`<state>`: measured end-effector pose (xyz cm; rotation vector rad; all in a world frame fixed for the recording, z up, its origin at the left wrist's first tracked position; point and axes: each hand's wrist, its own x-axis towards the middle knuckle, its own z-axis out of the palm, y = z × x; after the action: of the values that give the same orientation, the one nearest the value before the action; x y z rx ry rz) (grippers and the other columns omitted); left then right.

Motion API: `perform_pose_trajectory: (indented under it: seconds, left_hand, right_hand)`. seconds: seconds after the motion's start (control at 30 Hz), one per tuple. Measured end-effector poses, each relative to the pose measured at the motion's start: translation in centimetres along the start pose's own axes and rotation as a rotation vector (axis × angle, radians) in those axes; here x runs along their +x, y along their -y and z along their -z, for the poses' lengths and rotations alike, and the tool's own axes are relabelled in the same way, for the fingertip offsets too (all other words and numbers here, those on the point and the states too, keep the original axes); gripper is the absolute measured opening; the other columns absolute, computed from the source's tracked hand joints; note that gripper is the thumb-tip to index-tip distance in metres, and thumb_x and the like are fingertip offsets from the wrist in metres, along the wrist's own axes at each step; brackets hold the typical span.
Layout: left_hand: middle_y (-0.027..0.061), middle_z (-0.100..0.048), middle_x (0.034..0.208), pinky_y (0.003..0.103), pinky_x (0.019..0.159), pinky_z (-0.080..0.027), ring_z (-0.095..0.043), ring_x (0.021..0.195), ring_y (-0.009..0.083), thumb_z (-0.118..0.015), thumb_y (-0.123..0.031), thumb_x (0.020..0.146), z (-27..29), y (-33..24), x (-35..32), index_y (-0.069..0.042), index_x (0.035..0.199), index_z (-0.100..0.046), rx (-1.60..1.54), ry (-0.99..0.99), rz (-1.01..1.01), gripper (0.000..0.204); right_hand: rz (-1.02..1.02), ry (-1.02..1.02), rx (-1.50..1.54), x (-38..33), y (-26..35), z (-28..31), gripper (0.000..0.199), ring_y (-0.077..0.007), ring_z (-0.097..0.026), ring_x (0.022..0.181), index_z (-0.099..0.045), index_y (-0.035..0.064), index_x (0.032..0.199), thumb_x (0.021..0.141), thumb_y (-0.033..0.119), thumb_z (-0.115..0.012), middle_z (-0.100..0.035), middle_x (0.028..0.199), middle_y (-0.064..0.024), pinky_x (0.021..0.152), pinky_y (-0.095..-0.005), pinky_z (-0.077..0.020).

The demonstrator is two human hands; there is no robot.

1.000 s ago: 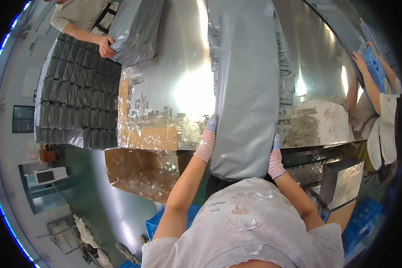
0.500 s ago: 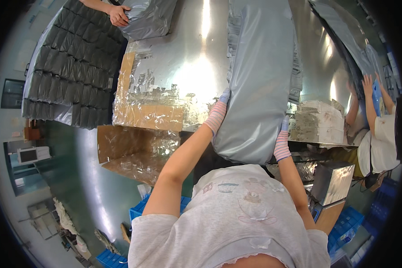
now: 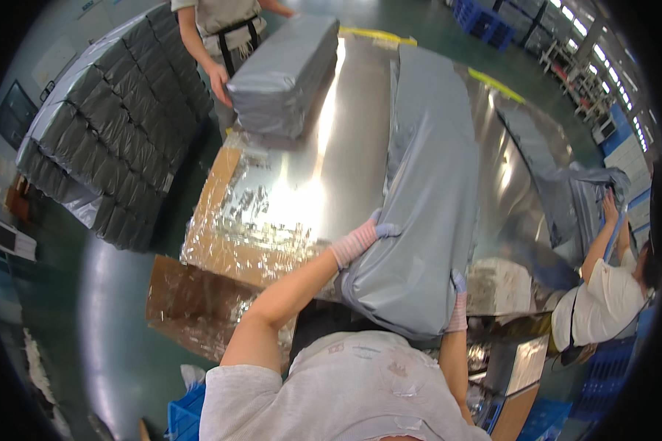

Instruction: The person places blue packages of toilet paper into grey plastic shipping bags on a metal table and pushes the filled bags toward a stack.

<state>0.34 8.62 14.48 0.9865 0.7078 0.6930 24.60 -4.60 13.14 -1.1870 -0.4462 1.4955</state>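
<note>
A long grey plastic bag [image 3: 430,169] lies lengthwise on the metal table, its near end bulging over the edge in front of me. My left hand [image 3: 364,239], in a pink-striped glove with bluish fingertips, grips its left side near that end, thumb on top of the plastic. On the opposite side my right hand [image 3: 457,305], gloved alike, holds the bag's right edge; its fingers are partly hidden. What lies inside the bag cannot be seen.
The metal table [image 3: 353,147] has taped cardboard [image 3: 221,184] on its left edge; an open carton [image 3: 198,301] stands below. A co-worker handles a grey wrapped bundle [image 3: 279,73] at far left, beside stacked grey bundles [image 3: 118,110]. Another person [image 3: 603,294] handles grey plastic at right.
The view has tilted up, showing more of the far table. My left hand's thumb now lies over the bag's top. The far-left co-worker's bundle stands farther into view.
</note>
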Motion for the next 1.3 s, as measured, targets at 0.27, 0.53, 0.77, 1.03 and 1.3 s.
perform_pose_trajectory:
  seconds: [0.27,0.53,0.77,1.03,1.3]
  left_hand:
    - [0.0141,-0.046,0.123,0.032,0.091,-0.042,-0.049,0.108,0.0219,-0.066,-0.029,0.073,4.7,-4.2,0.1,-0.002,0.140,-0.017,-0.425,-0.018,-0.237,0.087]
    - [0.0148,-0.043,0.128,0.032,0.098,-0.035,-0.043,0.115,0.0206,-0.064,-0.027,0.075,14.1,-20.3,-3.2,-0.001,0.141,-0.015,-0.153,-0.141,-0.506,0.086]
    - [0.0106,-0.061,0.104,0.034,0.081,-0.046,-0.059,0.095,0.0219,-0.057,-0.041,0.081,26.8,-41.2,2.8,-0.007,0.122,-0.050,0.953,-0.569,-0.325,0.053]
    - [0.0109,-0.041,0.136,0.043,0.104,-0.025,-0.033,0.128,0.0299,-0.037,-0.056,0.085,32.0,-30.4,9.5,-0.017,0.134,-0.038,1.761,-0.934,0.018,0.063]
    - [0.0130,-0.048,0.129,0.045,0.106,-0.020,-0.041,0.121,0.0329,-0.043,-0.037,0.086,26.1,-21.4,8.9,-0.009,0.124,-0.050,1.911,-1.245,-0.563,0.047]
  right_hand:
    - [0.412,0.063,-0.369,2.6,6.3,-6.3,0.032,-0.0172,-0.061,0.075,-0.049,-0.0017,0.108,0.089,0.023,-0.051,-0.060,0.090,-0.0114,0.067,-0.0334,-0.0530]
    - [0.235,0.419,0.040,11.8,9.1,-20.9,0.044,-0.0194,-0.057,0.098,-0.047,0.0063,0.119,0.090,0.039,-0.047,-0.058,0.104,-0.0100,0.082,-0.0379,-0.0488]
    - [0.496,0.447,-0.515,32.2,11.2,-37.9,0.059,-0.0238,-0.050,0.109,-0.041,0.0048,0.128,0.085,0.044,-0.050,-0.051,0.120,-0.0121,0.092,-0.0342,-0.0404]
    - [0.479,0.646,-1.085,23.5,-2.6,-30.9,0.060,-0.0307,-0.036,0.123,-0.034,0.0014,0.132,0.084,0.031,-0.056,-0.035,0.134,-0.0210,0.101,-0.0357,-0.0313]
    - [0.018,-0.052,-0.963,11.8,-12.8,-0.2,0.025,-0.0183,-0.061,0.072,-0.063,0.0031,0.100,0.085,0.021,-0.055,-0.064,0.084,-0.0089,0.066,-0.0299,-0.0489]
